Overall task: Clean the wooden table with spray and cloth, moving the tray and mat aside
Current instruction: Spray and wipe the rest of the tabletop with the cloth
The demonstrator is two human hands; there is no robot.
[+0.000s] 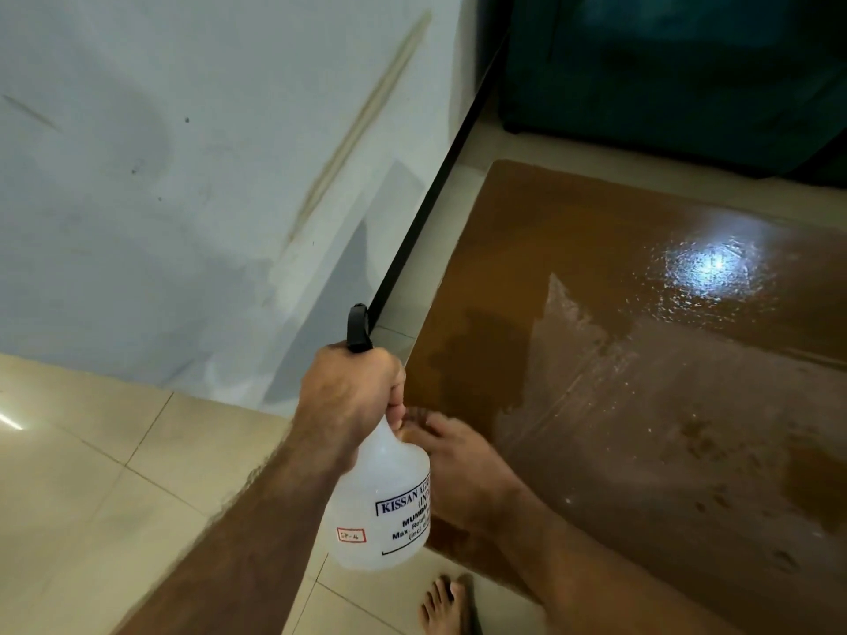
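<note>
My left hand (348,396) is closed around the neck of a translucent white spray bottle (380,506) with a black spray head (357,327), held upright over the near left corner of the brown wooden table (641,405). My right hand (458,474) lies just behind the bottle with fingers stretched out, fingertips touching its shoulder. The tabletop glistens with wet patches and droplets and reflects a bright light. No cloth, tray or mat is in view.
A pale blue-white wall (183,176) with a black skirting strip runs along the table's left side. Dark teal furniture (664,75) stands beyond the far edge. Beige floor tiles (91,474) lie at left, and a bare foot in a sandal (447,607) is below the table's near edge.
</note>
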